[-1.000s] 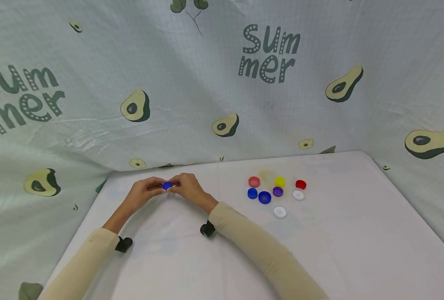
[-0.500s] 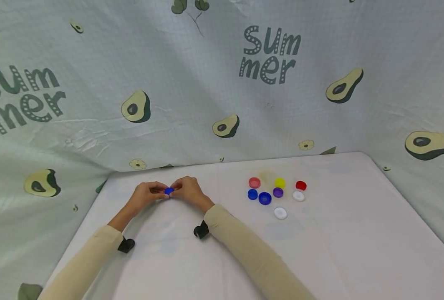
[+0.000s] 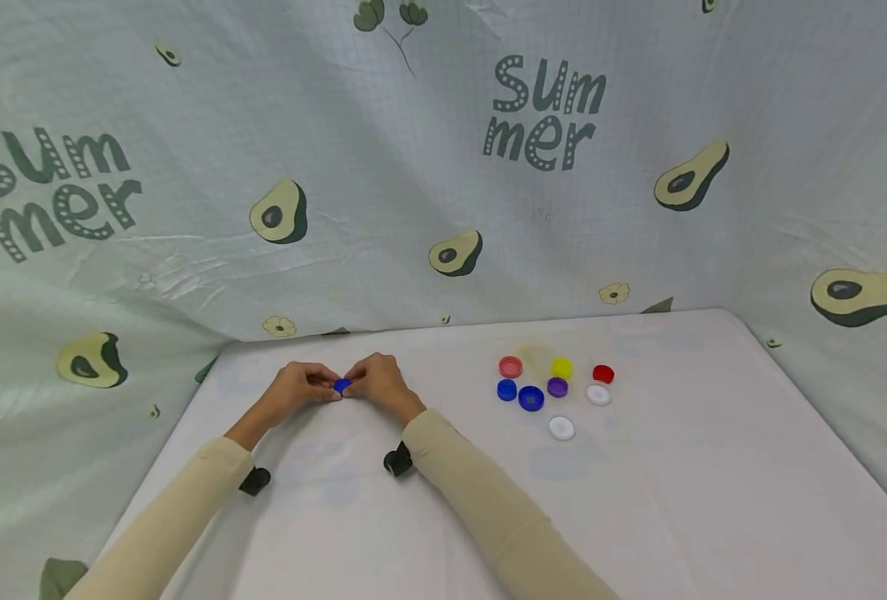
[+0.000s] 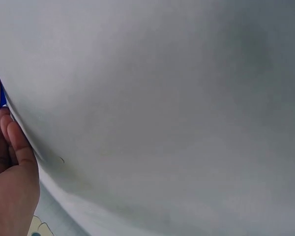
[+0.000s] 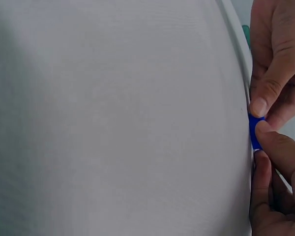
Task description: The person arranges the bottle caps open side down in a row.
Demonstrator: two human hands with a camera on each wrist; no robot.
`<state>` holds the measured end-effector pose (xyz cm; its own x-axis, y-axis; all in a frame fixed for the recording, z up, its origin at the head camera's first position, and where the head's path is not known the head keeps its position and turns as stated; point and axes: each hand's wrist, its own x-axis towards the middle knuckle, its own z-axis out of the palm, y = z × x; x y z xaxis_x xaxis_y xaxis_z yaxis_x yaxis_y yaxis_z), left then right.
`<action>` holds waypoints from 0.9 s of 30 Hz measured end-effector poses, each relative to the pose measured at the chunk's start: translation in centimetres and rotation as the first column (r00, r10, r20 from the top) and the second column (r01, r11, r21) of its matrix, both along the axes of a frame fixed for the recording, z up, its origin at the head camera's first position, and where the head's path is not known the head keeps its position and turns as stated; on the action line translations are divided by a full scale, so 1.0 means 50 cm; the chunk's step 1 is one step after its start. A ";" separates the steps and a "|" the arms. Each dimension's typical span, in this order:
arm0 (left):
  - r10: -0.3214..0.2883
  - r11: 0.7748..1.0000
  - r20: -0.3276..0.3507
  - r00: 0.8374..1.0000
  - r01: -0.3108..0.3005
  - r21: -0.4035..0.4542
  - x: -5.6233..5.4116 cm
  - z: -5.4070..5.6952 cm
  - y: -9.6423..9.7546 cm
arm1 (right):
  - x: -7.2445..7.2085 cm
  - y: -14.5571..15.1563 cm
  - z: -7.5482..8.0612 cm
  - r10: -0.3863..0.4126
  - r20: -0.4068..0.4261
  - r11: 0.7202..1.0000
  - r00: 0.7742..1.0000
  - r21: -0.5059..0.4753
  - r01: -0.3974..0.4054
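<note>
The white counter (image 3: 676, 483) is stretching beneath two beige sleeves (image 3: 503, 508); the left grip (image 3: 298, 392) and the right grip (image 3: 385, 386) are both pinching one blue cap (image 3: 342, 386), which is sitting directly between them toward the far edge, neither being nearer.

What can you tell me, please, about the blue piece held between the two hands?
The blue piece is small, solid deep blue and apparently plastic. The left hand and right hand pinch it from opposite sides, over the far left part of the white table. The right wrist view shows it as a narrow band. Fingers hide much of it; whether it touches the table is unclear.
</note>
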<state>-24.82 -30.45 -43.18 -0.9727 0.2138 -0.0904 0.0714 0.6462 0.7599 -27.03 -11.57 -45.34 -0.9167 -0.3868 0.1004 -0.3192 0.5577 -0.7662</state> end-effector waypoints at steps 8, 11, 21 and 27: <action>0.020 1.000 0.009 1.000 -0.020 0.011 0.006 -0.004 -0.005 | -0.001 -0.001 0.006 0.018 0.059 1.000 0.998 0.004 -0.018; 0.010 1.000 0.002 1.000 -0.010 -0.001 0.004 -0.003 -0.005 | -0.002 0.001 0.008 0.019 0.059 1.000 0.998 0.003 -0.019; 0.013 0.995 0.000 1.000 -0.013 -0.097 -0.008 0.003 0.007 | -0.004 0.006 0.008 0.005 0.031 1.000 1.000 -0.017 -0.004; -0.017 0.974 -0.012 1.000 0.014 -0.226 -0.007 0.014 0.017 | -0.006 0.014 0.016 0.077 0.085 0.997 0.993 0.017 -0.078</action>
